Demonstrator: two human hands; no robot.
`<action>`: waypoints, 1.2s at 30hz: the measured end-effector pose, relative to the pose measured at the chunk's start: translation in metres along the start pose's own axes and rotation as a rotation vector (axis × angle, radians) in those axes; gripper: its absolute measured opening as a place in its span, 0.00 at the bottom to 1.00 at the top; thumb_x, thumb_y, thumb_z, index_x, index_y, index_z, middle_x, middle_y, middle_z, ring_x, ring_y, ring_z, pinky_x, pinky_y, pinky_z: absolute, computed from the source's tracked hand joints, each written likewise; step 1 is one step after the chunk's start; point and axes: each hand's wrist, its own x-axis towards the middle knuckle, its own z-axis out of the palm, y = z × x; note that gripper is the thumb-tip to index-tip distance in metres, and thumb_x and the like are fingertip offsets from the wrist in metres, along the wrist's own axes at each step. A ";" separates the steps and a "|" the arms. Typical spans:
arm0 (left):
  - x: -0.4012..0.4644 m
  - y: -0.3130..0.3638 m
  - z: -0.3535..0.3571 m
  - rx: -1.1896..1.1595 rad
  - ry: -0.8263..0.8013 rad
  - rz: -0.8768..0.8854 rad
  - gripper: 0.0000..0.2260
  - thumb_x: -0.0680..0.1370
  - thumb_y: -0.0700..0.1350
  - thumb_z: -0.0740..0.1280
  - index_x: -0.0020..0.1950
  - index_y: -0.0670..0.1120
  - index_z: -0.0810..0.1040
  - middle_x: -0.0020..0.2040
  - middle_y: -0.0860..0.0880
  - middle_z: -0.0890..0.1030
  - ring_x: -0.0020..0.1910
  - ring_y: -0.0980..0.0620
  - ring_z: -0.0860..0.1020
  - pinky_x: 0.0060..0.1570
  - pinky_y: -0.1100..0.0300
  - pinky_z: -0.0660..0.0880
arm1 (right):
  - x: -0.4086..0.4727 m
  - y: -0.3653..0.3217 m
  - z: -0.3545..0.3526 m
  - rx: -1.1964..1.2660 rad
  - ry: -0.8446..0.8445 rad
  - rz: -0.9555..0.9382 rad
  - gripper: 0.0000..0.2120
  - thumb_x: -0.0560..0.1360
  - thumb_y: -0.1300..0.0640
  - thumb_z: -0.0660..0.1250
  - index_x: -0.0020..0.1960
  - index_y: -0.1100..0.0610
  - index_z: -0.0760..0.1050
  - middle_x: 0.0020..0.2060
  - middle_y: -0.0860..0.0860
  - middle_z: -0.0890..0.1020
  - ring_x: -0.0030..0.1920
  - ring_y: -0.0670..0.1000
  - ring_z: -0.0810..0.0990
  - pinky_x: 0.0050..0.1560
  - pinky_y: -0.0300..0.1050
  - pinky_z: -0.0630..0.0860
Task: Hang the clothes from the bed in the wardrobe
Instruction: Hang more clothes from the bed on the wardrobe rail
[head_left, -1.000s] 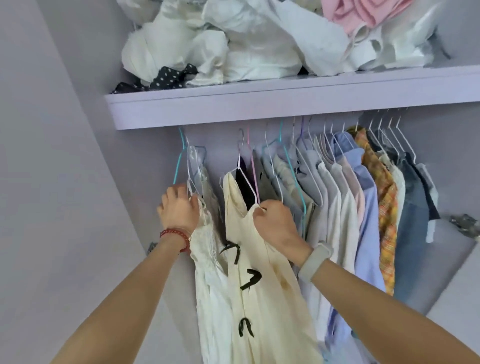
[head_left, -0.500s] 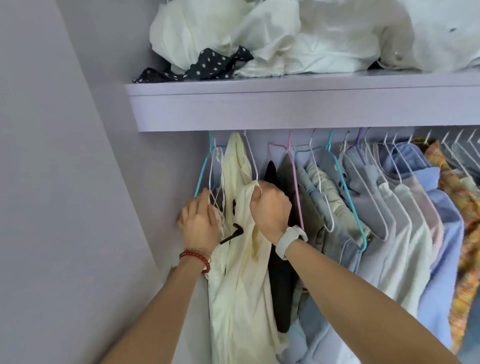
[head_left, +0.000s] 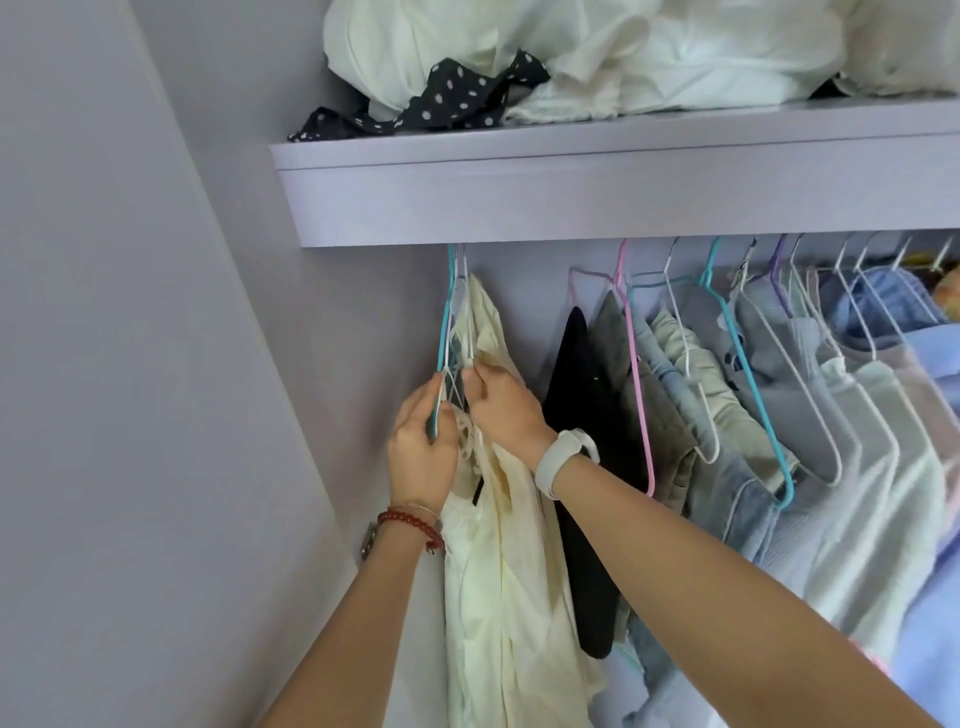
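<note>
A cream dress with small black bows hangs at the far left of the wardrobe rail, on a white wire hanger. A teal hanger hangs right beside it. My left hand grips the lower end of the teal hanger, against a white lace garment. My right hand pinches the cream dress and the white hanger at the shoulder. The rail itself is hidden behind the shelf front.
The lilac shelf above carries piled white fabric and a black polka-dot cloth. A black garment and a row of shirts on pink, teal and white hangers fill the rail to the right. The wardrobe's side wall stands close on the left.
Both hands have pushed the cream dress and its hanger leftward against the teal hanger, opening a gap to the black garment. The view has shifted left and closer.
</note>
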 end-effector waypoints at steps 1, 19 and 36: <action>0.000 0.000 0.000 -0.016 0.007 -0.010 0.16 0.78 0.39 0.60 0.65 0.48 0.73 0.64 0.48 0.74 0.60 0.57 0.71 0.62 0.64 0.66 | 0.000 0.000 0.001 0.094 -0.048 0.018 0.12 0.80 0.54 0.51 0.47 0.58 0.70 0.41 0.57 0.77 0.44 0.56 0.75 0.48 0.50 0.73; -0.064 0.059 0.037 0.558 -0.103 0.584 0.20 0.75 0.46 0.55 0.64 0.44 0.74 0.63 0.42 0.75 0.64 0.40 0.71 0.62 0.39 0.62 | -0.165 0.058 -0.118 -0.537 0.525 -0.117 0.19 0.74 0.59 0.54 0.58 0.64 0.76 0.57 0.61 0.78 0.61 0.63 0.74 0.63 0.63 0.68; -0.600 0.189 0.194 0.265 -1.402 1.155 0.19 0.79 0.48 0.55 0.70 0.49 0.65 0.71 0.50 0.64 0.71 0.53 0.59 0.67 0.53 0.56 | -0.777 0.144 -0.248 -0.682 0.570 1.285 0.20 0.77 0.56 0.56 0.69 0.55 0.65 0.68 0.52 0.68 0.70 0.52 0.61 0.70 0.50 0.55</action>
